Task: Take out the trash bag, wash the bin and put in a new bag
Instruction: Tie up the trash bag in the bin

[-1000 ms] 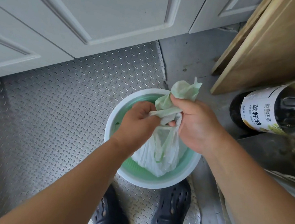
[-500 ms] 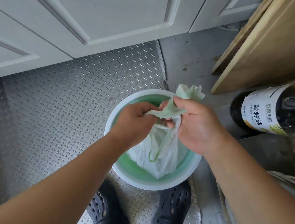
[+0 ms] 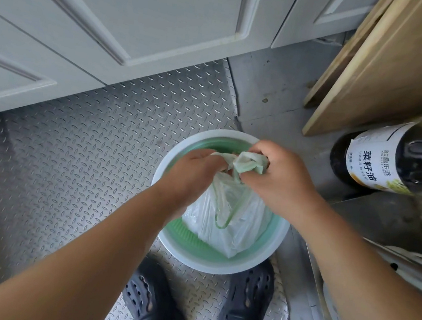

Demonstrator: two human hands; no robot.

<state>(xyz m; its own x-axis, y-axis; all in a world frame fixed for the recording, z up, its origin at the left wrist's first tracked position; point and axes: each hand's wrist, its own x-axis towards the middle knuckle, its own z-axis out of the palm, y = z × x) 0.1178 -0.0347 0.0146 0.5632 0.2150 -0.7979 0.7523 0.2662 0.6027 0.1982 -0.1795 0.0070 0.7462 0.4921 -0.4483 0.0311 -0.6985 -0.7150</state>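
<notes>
Silver diamond-plate metal floor [image 3: 77, 159] fills the centre-left; white panelled cabinet doors [image 3: 132, 9] at 11 to 12 o'clock; light wooden boards [image 3: 392, 62] leaning at 2 o'clock; dark oil bottle with a white label [image 3: 390, 163] at 3 o'clock; dark perforated clogs [image 3: 152, 304] at 6 o'clock

bag [image 3: 227, 215] hides bin floor — bottle [image 3: 390, 160] cropped

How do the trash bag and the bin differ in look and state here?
The trash bag is thin, crinkled and translucent whitish-green; the bin is rigid, round, white-rimmed and green inside. The bag's top is gathered in the left hand and right hand; the bin stands untouched on the floor. Both share pale green.
</notes>
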